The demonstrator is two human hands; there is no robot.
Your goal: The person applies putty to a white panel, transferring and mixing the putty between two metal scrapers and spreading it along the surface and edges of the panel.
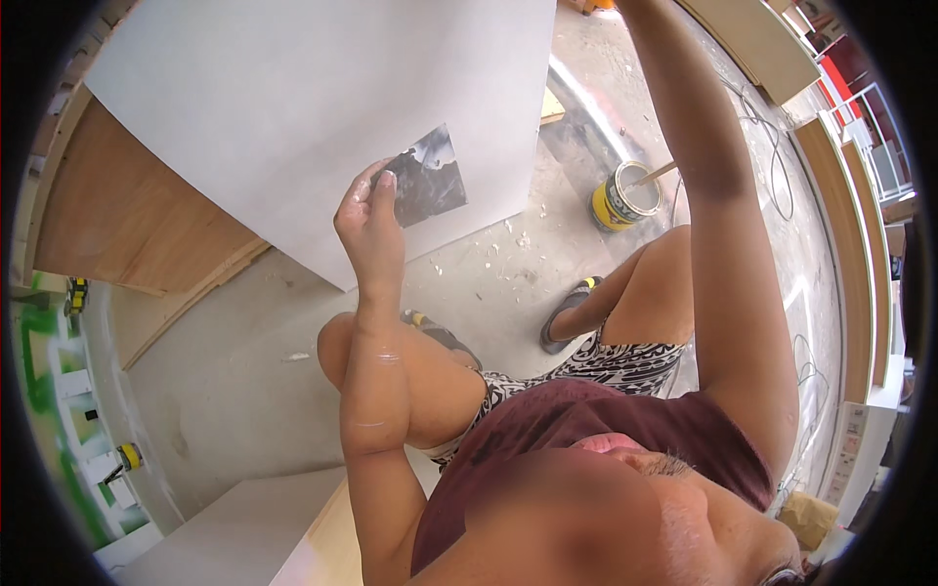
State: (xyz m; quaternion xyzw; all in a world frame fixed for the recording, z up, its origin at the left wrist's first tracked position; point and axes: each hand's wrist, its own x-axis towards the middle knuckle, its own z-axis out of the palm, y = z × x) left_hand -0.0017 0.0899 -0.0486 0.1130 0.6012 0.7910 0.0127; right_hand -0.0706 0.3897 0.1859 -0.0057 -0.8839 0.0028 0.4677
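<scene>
My left hand is closed on one corner of a thin, dark rectangular plate, thumb on top. White paste is smeared over the plate's upper part. Hand and plate are in front of a large white panel, and I cannot tell whether they touch it. My right arm reaches up and away past the panel's right side. It leaves the view at the top edge, so the right hand and anything in it are hidden.
An open yellow-and-black tin with a stick in it stands on the grey floor, right of the panel. Brown wooden boards lie at the left. Cables run over the floor at right. White scraps litter the floor near my feet.
</scene>
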